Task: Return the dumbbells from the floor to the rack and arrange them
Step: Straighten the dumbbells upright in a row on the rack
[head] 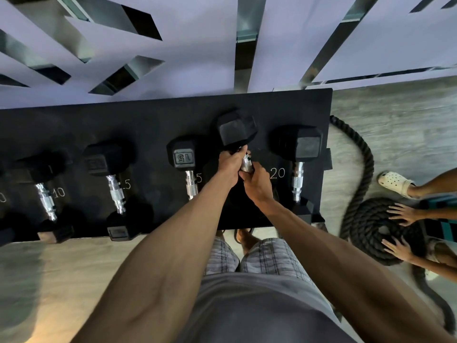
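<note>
Both hands grip the metal handle of one dumbbell [236,131]. The left hand [230,164] is curled round it just under the far head, and the right hand [257,184] is clamped on close behind. They hold it over the black rack [148,120], with the 15 dumbbell [184,154] left of the grip and the 20 dumbbell [300,144] right of it.

Racked dumbbells [184,157]: black hex heads, chrome handles, lying in numbered slots on the black rack [148,120]. Held dumbbell [236,131]: tilted between two racked ones, handle gripped by left hand [231,167] and right hand [257,184].
</note>
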Tool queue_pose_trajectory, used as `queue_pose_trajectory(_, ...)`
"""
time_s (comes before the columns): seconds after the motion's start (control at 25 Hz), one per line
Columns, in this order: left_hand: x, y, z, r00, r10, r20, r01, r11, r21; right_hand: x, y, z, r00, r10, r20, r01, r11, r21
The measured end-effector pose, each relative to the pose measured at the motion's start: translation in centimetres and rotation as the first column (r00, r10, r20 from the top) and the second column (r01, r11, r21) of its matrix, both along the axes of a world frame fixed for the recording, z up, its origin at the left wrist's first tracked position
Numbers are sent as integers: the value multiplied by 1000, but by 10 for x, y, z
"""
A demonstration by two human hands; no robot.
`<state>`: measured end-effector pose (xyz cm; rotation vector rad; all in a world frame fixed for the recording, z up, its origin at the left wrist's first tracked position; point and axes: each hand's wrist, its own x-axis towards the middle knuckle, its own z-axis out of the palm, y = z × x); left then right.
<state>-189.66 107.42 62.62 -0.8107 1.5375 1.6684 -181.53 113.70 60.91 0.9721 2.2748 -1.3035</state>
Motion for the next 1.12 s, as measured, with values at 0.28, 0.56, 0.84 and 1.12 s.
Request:
queue_pose_trajectory(0.28,-3,-14,-12,973,-227,-37,214,953,-216,3,-28,-2,988,-149,-45,142,981,-129)
queue_pose_trajectory(0.56,31,-35,-34,963,-268,10,263,938,-225,34,-36,-14,997,-68,41,72,990,-122)
queue_pose_trajectory(0.84,31,-28,-10,739,-650,176,619,554,-556,42,-25,0,994,101,47,-96,991,-98)
queue_pose_trajectory(1.12,36,36,21,564,-800,204,777,431,-458,66,54,32,997,68,-42,-58,977,204)
